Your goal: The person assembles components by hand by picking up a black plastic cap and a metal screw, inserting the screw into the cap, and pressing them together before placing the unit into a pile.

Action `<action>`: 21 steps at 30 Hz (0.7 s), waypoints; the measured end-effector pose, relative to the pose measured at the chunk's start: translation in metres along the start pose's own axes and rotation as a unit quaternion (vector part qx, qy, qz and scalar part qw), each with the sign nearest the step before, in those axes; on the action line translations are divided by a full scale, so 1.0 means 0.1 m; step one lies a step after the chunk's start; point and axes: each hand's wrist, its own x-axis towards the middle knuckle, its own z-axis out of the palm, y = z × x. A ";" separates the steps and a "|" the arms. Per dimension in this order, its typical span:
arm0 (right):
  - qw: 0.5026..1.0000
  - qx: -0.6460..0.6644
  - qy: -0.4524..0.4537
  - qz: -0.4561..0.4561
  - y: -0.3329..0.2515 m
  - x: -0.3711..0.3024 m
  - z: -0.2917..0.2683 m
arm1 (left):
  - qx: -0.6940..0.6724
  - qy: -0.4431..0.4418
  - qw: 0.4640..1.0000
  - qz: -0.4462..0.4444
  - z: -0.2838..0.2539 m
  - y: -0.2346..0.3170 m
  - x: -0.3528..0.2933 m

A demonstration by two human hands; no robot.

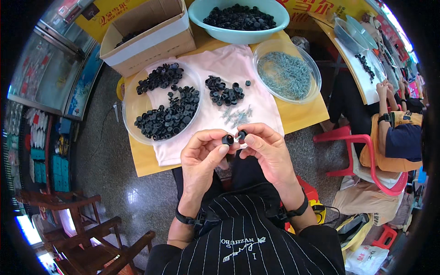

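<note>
Above the near edge of a pale pink cloth [215, 59], my left hand [199, 153] pinches a small black hollow plastic cap [228, 139], its opening showing. Close beside it, my right hand [270, 153] grips a small round black plastic piece [241, 134] with a thin silvery shaft, probably a screw. The two parts almost meet; whether they touch I cannot tell. Just beyond my fingers lies a little heap of silvery screws [238, 117]. Farther back on the cloth is a pile of loose black plastic parts [226, 93].
A round clear tray [129, 120] at left holds two heaps of black parts. At right, a clear tub [317, 87] contains many screws. Behind stand a cardboard box [151, 46] and a light-blue basin [238, 35] of black parts. Another person sits right, near a red chair [348, 133].
</note>
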 end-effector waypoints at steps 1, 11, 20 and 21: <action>0.999 -0.038 0.000 -0.026 -0.01 -0.02 0.03 | 0.001 0.000 1.000 -0.002 0.00 0.00 0.00; 0.957 -0.252 0.004 -0.146 -0.08 -0.10 0.10 | -0.015 0.003 1.000 0.008 -0.02 -0.11 0.00; 0.913 -0.345 0.018 -0.217 -0.09 -0.07 0.12 | 0.059 -0.006 0.997 0.049 0.01 -0.09 0.01; 0.913 -0.345 0.018 -0.217 -0.09 -0.07 0.11 | 0.066 -0.010 0.996 0.057 0.01 -0.08 0.02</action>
